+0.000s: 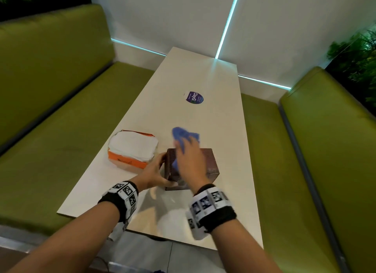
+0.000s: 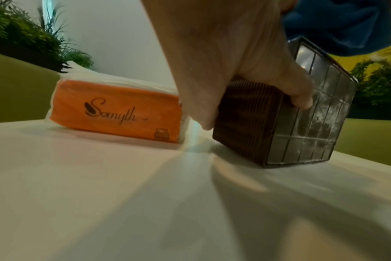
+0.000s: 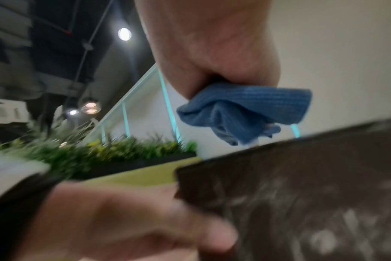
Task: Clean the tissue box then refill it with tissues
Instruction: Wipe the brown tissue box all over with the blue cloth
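A dark brown ribbed tissue box (image 1: 209,164) stands near the front of the white table (image 1: 203,73). My left hand (image 1: 155,170) grips its left near corner; in the left wrist view the thumb (image 2: 301,98) presses the box's (image 2: 252,123) smeared, gridded near face. My right hand (image 1: 190,160) hovers over the box top and clutches a crumpled blue cloth (image 1: 184,136). The right wrist view shows the cloth (image 3: 246,109) bunched in that hand (image 3: 212,44), just above the dusty box (image 3: 301,194). An orange pack of white tissues (image 1: 132,148) lies to the box's left.
Green padded benches (image 1: 61,109) (image 1: 325,150) run along both long sides of the table. A round purple sticker (image 1: 193,97) sits further up the tabletop. White walls with lit strips close the far end, and plants (image 1: 358,54) stand behind the right bench.
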A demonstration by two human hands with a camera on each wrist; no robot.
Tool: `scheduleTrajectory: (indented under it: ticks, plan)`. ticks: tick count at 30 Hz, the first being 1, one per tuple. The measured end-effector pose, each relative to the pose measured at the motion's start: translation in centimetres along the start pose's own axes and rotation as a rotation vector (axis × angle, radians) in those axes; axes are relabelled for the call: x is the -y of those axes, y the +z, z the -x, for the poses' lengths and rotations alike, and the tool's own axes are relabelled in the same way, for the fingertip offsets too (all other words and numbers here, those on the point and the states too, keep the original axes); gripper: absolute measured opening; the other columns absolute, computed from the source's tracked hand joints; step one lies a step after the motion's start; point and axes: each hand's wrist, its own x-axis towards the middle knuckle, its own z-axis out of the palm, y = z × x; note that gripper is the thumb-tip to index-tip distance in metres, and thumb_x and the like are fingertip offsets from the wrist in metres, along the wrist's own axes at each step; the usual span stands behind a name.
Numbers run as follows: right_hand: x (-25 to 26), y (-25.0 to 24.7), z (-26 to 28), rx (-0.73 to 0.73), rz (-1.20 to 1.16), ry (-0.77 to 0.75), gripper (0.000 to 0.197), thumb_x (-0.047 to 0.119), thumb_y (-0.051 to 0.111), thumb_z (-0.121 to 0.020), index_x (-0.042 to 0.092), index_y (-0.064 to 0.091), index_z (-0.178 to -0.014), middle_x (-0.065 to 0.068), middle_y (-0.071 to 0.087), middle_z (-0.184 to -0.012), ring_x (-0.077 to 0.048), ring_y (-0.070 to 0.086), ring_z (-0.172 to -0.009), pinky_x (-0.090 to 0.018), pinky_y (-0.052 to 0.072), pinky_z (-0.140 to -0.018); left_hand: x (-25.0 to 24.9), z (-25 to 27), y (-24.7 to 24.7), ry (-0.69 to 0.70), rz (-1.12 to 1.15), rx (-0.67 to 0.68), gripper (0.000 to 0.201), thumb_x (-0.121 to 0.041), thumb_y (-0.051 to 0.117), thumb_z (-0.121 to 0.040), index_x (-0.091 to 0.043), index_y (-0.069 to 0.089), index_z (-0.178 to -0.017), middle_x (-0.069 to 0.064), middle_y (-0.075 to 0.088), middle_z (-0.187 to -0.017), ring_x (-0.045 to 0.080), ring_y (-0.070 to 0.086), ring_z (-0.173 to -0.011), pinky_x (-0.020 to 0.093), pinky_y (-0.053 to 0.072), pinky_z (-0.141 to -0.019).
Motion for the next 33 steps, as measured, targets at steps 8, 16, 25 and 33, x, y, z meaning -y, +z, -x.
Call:
scheduleTrajectory:
  ticks: [8, 16, 25, 33]
  plan:
    - [-6.3, 0.2, -1.6, 0.06, 0.526, -0.006, 0.047, 0.038, 0.033, -0.102, 0.029, 0.034, -0.148, -0.003, 0.022, -0.16, -0.03, 0.012, -0.148, -0.047, 0.012, -0.119, -0.2, 0.0, 0.2, -0.016, 0.054, -0.006, 0.114, -0.014, 0.094, -0.047, -0.015, 0.034, -0.143, -0.003, 0.052, -0.134, 0.008, 0.05, -0.125, 0.024, 0.04, -0.106]
    - [-2.5, 3.6, -0.2, 0.066, 0.568, -0.078, 0.057, 0.046, 0.02, -0.103, 0.021, 0.02, -0.154, -0.007, 0.01, -0.163, -0.03, -0.003, -0.151, -0.048, -0.003, -0.122, 0.0, -0.3, 0.1, -0.016, 0.069, -0.003, 0.114, -0.006, 0.093, -0.046, -0.015, 0.033, -0.144, -0.012, 0.052, -0.126, 0.009, 0.048, -0.124, 0.012, 0.042, -0.097]
    - [-7.9, -0.7, -2.0, 0.01, 0.478, 0.15, 0.048, 0.037, 0.027, -0.104, 0.023, 0.029, -0.15, -0.003, 0.021, -0.161, -0.029, 0.011, -0.149, -0.046, 0.012, -0.121, 0.0, -0.4, 0.1, -0.014, 0.086, 0.02, 0.114, -0.009, 0.094, -0.05, -0.026, 0.033, -0.145, -0.011, 0.054, -0.132, 0.001, 0.048, -0.126, 0.026, 0.039, -0.108]
    - [-1.6, 3.3, -0.6, 0.111, 0.486, -0.172, 0.054, 0.03, 0.042, -0.1, 0.018, 0.029, -0.15, -0.005, 0.022, -0.16, -0.029, 0.008, -0.15, -0.044, 0.009, -0.122, 0.4, -0.3, 0.3, -0.019, 0.022, -0.018, 0.109, -0.007, 0.094, -0.047, -0.017, 0.038, -0.141, -0.004, 0.054, -0.134, 0.013, 0.05, -0.125, 0.032, 0.042, -0.106]
